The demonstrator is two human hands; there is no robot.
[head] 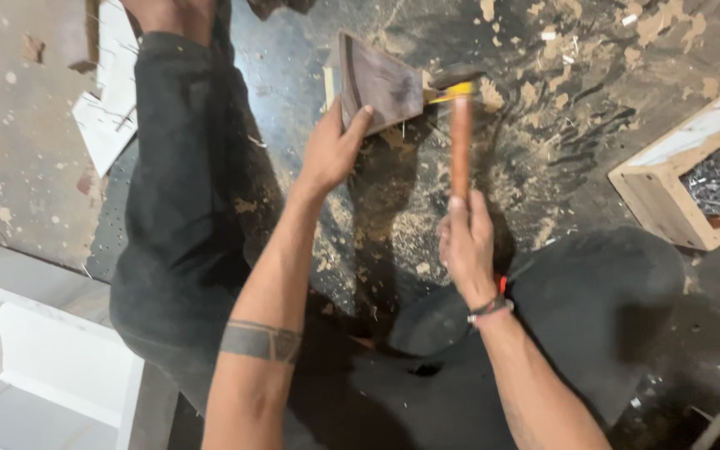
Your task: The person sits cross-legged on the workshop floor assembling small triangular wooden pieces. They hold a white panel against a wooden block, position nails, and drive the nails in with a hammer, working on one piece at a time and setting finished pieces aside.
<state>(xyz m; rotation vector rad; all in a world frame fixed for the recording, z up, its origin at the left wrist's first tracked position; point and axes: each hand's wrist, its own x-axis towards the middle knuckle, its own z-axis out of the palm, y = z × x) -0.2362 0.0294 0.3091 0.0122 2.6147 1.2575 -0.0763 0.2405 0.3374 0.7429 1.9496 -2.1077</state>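
Observation:
My left hand (332, 148) grips the lower edge of a dark wooden piece (381, 82) that stands tilted on the dusty floor. My right hand (466, 242) is wrapped around the orange-brown handle of a hammer (460, 137). The hammer's head, with a yellow band beneath it, rests against the right side of the wooden piece. Both forearms reach forward over my dark trousers (185, 208). A band tattoo shows on the left forearm and a bracelet on the right wrist.
A wooden box (656, 196) filled with nails sits at the right. Sawdust and wood chips (543, 125) cover the dark floor. White board pieces (106, 117) lie at upper left, and a white panel (52, 358) at lower left.

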